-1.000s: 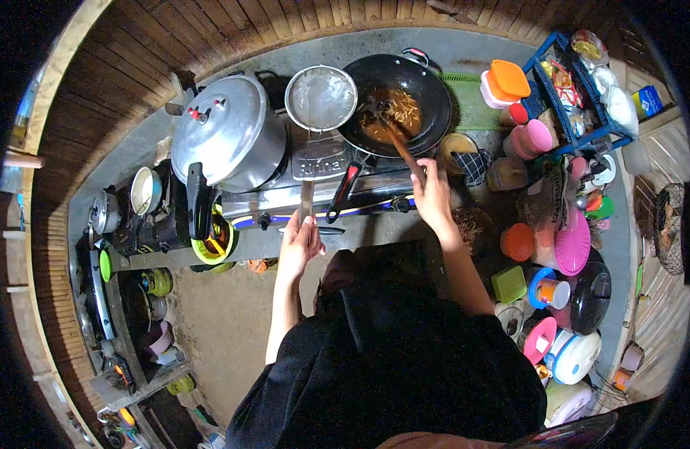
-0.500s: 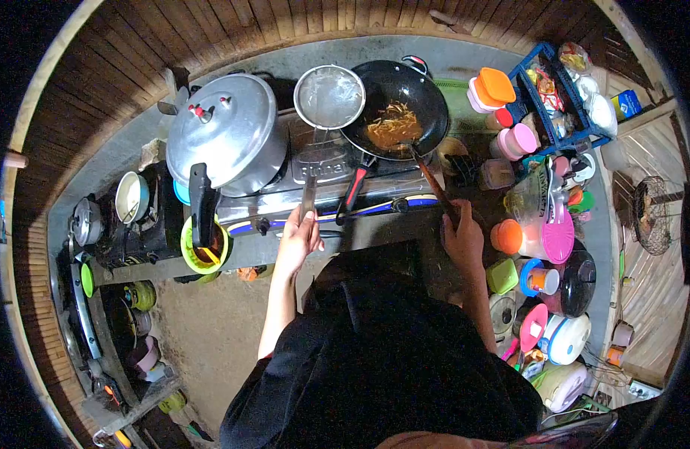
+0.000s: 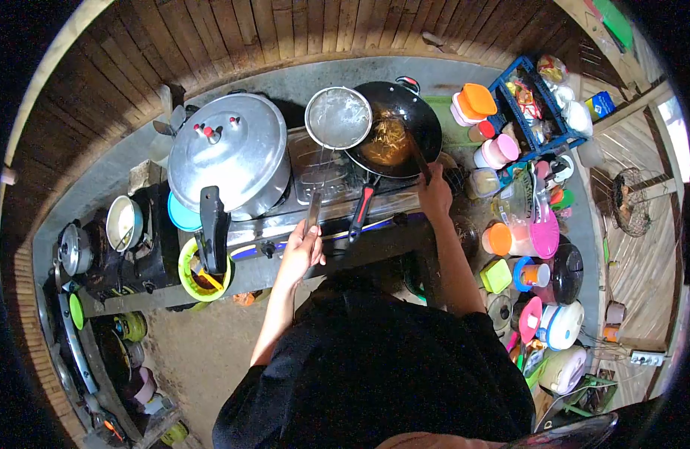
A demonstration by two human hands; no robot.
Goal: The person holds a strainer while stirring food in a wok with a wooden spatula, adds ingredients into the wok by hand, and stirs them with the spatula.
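Observation:
My left hand (image 3: 300, 253) is closed around the handle of a round mesh strainer (image 3: 337, 117), whose bowl hangs over the stove by the wok's left rim. A black wok (image 3: 423, 112) with a red-and-black handle sits on the stove, with brown liquid and pale strips of food (image 3: 390, 142) in it. My right hand (image 3: 435, 194) is wrapped round the handle of a wooden spatula (image 3: 417, 156). The spatula reaches into the wok at its right side; its tip is hard to make out in the food.
A large pressure cooker (image 3: 229, 153) stands left of the strainer, its black handle toward me. Below it is a yellow-green bucket (image 3: 191, 271) holding dark liquid. Plastic tubs, including an orange-lidded one (image 3: 497, 239), crowd the right side beside a blue basket (image 3: 543, 101).
My right hand has moved up and left, closer to the wok, and the spatula now stands steeper over the food. The whole view has tilted slightly; my left hand keeps its hold.

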